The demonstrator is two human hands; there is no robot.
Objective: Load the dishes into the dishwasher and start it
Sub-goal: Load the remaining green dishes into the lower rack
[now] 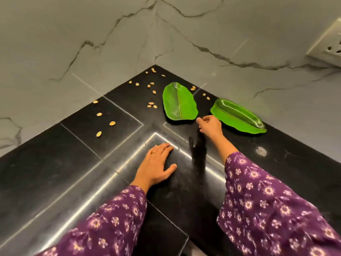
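green leaf plate (pixel 180 102) rim beside right hand (pixel 210 125); left hand (pixel 156 164) flat on counter (pixel 55 163)

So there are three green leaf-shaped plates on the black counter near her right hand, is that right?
Not quite: the head view shows two green leaf-shaped plates, one just beyond the right hand and another to its right, both on the black counter.

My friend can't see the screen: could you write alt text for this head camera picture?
A person's right hand reaches between two green leaf-shaped plates lying on a black countertop in a marble-walled corner. The left hand rests flat on the counter. Shells lie scattered behind.
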